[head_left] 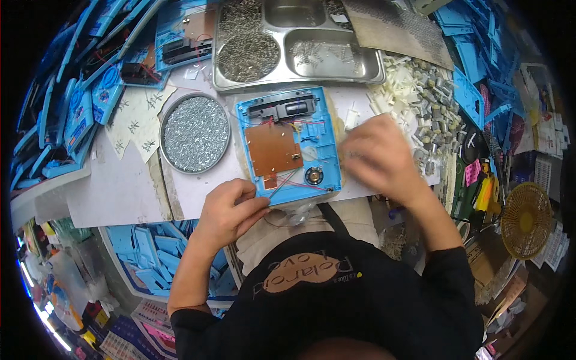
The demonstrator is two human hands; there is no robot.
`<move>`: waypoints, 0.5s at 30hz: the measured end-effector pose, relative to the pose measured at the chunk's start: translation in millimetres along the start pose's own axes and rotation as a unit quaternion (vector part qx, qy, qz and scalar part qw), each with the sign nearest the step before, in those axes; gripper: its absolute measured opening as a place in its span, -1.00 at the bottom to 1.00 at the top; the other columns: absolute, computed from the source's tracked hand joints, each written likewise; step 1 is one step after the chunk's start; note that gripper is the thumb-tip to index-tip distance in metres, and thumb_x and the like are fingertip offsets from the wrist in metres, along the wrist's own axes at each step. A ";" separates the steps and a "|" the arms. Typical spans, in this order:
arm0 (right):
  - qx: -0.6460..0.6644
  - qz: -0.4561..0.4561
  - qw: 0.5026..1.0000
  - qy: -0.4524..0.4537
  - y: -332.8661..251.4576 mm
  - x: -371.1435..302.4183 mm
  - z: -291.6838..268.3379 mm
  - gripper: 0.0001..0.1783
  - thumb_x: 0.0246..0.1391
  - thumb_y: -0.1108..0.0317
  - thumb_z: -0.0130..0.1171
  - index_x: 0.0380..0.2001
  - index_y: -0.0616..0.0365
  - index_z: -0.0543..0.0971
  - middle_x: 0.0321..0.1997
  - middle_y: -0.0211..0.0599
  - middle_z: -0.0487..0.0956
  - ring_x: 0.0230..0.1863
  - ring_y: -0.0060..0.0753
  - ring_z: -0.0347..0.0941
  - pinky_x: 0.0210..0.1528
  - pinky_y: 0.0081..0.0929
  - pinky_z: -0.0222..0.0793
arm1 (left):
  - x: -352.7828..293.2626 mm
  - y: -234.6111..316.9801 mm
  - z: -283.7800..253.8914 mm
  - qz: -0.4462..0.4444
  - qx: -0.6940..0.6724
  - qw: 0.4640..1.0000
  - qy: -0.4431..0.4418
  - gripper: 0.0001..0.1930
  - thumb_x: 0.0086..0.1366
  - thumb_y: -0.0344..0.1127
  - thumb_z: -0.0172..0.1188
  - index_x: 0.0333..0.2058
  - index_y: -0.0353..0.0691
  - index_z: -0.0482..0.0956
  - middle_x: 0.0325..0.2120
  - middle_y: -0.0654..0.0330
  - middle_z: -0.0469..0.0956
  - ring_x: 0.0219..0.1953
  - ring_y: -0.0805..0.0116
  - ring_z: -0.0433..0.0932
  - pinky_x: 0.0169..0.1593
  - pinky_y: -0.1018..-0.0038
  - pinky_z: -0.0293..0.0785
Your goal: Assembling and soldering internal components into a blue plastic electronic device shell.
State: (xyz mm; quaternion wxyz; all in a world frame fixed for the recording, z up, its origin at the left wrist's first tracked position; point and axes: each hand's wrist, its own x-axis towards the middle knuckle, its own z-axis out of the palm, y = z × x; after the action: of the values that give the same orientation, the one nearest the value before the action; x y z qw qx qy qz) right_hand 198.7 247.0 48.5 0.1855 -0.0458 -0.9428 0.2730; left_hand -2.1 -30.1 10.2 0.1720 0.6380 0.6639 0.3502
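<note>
A blue plastic casing (245, 114) lies open in front of me. Inside it are a brown circuit board (273, 150), a black mechanism with a motor (283, 109), a small round speaker (314, 175) and red wires. My left hand (231, 207) has its fingers closed at the casing's near left corner. A thin grey strand (283, 185) runs from those fingertips toward the board; whether they pinch it too is unclear. My right hand (381, 156) is just off the casing's right side, its fingers curled and smeared by motion. Anything in that hand is hidden.
Left of the casing stands a round dish of small silvery screws (197, 133). Behind is a compartmented metal tray (294, 77) with small metal parts. A heap of white and grey pieces (420, 96) lies at right. Blue casings (78, 114) are stacked far left.
</note>
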 end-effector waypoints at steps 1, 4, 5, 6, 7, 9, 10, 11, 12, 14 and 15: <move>-0.014 0.067 0.997 0.035 11.8 -6.4 -9.4 -0.77 -0.10 0.43 0.42 -0.29 0.13 0.67 -0.23 -0.27 0.65 -0.17 -0.14 0.52 -0.08 -0.27 0.44 | -1.5 3.6 -2.4 -0.008 0.015 1.000 -0.009 -0.69 -0.05 -0.39 0.55 -0.27 -0.16 0.71 -0.40 0.19 0.45 -0.38 0.20 0.53 -0.35 0.33 0.47; -0.116 0.236 0.965 -0.013 31.3 -23.2 -43.6 -0.85 -0.05 0.40 0.31 -0.37 0.21 0.67 -0.35 -0.16 0.61 -0.27 -0.11 0.56 -0.16 -0.26 0.46 | 8.3 13.0 -13.3 -0.044 0.021 0.997 -0.058 -0.70 -0.02 -0.39 0.53 -0.26 -0.17 0.70 -0.41 0.18 0.44 -0.39 0.19 0.53 -0.34 0.31 0.47; -0.134 0.268 0.953 -0.035 33.5 -27.8 -47.6 -0.84 -0.04 0.37 0.29 -0.37 0.20 0.67 -0.35 -0.15 0.62 -0.26 -0.06 0.56 -0.15 -0.22 0.46 | 15.0 17.1 -19.1 -0.060 0.016 0.995 -0.084 -0.70 0.00 -0.38 0.52 -0.25 -0.17 0.70 -0.40 0.17 0.45 -0.38 0.17 0.54 -0.32 0.29 0.48; -0.152 0.298 0.941 -0.058 35.1 -30.3 -49.6 -0.83 -0.03 0.34 0.27 -0.38 0.20 0.67 -0.35 -0.14 0.62 -0.24 -0.01 0.57 -0.14 -0.19 0.47 | 22.5 22.5 -25.3 -0.076 0.011 0.991 -0.109 -0.71 0.01 -0.38 0.51 -0.24 -0.18 0.70 -0.39 0.15 0.47 -0.37 0.14 0.54 -0.31 0.28 0.49; -0.150 0.316 0.935 -0.051 37.6 -33.5 -45.4 -0.80 -0.04 0.31 0.26 -0.36 0.19 0.68 -0.35 -0.12 0.62 -0.26 -0.01 0.58 -0.17 -0.18 0.47 | 30.8 27.9 -31.6 -0.090 0.008 0.987 -0.135 -0.71 0.03 -0.37 0.50 -0.23 -0.18 0.69 -0.38 0.13 0.49 -0.36 0.11 0.55 -0.30 0.27 0.50; -0.163 0.304 0.937 -0.051 47.2 -38.1 -42.6 -0.80 -0.04 0.31 0.26 -0.37 0.21 0.67 -0.36 -0.12 0.61 -0.26 -0.02 0.58 -0.17 -0.17 0.48 | 49.9 32.7 -46.9 -0.072 -0.003 0.983 -0.168 -0.73 0.08 -0.36 0.46 -0.21 -0.19 0.68 -0.36 0.11 0.52 -0.33 0.05 0.57 -0.26 0.24 0.51; -0.165 0.294 0.940 -0.051 51.1 -36.9 -40.8 -0.79 -0.03 0.30 0.26 -0.37 0.21 0.66 -0.36 -0.11 0.61 -0.26 -0.03 0.58 -0.17 -0.17 0.48 | 60.4 35.6 -55.4 -0.069 -0.006 0.981 -0.183 -0.74 0.11 -0.36 0.44 -0.21 -0.20 0.67 -0.35 0.09 0.54 -0.32 0.02 0.58 -0.24 0.23 0.52; -0.166 0.297 0.939 -0.047 52.0 -37.4 -40.0 -0.80 -0.04 0.31 0.26 -0.38 0.22 0.65 -0.37 -0.11 0.62 -0.28 -0.03 0.58 -0.18 -0.17 0.48 | 76.5 34.1 -59.1 -0.046 -0.025 0.984 -0.170 -0.76 0.12 -0.36 0.42 -0.21 -0.21 0.66 -0.34 0.08 0.56 -0.30 0.01 0.58 -0.23 0.22 0.52; -0.167 0.301 0.938 -0.043 52.5 -37.5 -40.2 -0.81 -0.04 0.32 0.26 -0.39 0.22 0.64 -0.37 -0.11 0.62 -0.29 -0.04 0.58 -0.20 -0.18 0.48 | 98.0 31.2 -60.0 -0.022 -0.044 0.986 -0.157 -0.78 0.14 -0.36 0.40 -0.22 -0.21 0.66 -0.34 0.07 0.57 -0.28 -0.01 0.59 -0.21 0.21 0.53; -0.150 0.320 0.935 -0.025 52.4 -32.9 -43.9 -0.82 -0.04 0.33 0.27 -0.40 0.23 0.62 -0.37 -0.10 0.63 -0.35 -0.05 0.58 -0.23 -0.19 0.48 | 143.2 23.0 -54.2 0.015 -0.005 0.992 -0.122 -0.83 0.19 -0.36 0.36 -0.25 -0.23 0.66 -0.35 0.05 0.60 -0.26 -0.03 0.61 -0.19 0.19 0.53; -0.137 0.338 0.931 -0.012 51.3 -29.5 -48.7 -0.83 -0.03 0.34 0.27 -0.40 0.23 0.62 -0.38 -0.10 0.64 -0.38 -0.05 0.58 -0.26 -0.19 0.47 | 169.2 15.6 -45.2 0.034 0.050 0.993 -0.099 -0.86 0.21 -0.35 0.34 -0.27 -0.23 0.67 -0.37 0.04 0.61 -0.26 -0.04 0.61 -0.17 0.17 0.53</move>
State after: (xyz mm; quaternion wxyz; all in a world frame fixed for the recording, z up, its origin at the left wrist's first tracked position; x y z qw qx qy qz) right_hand 243.5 309.1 49.8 0.0630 -0.3841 -0.9018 0.1879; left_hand -42.7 121.6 89.3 0.1925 0.6993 0.6384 0.2576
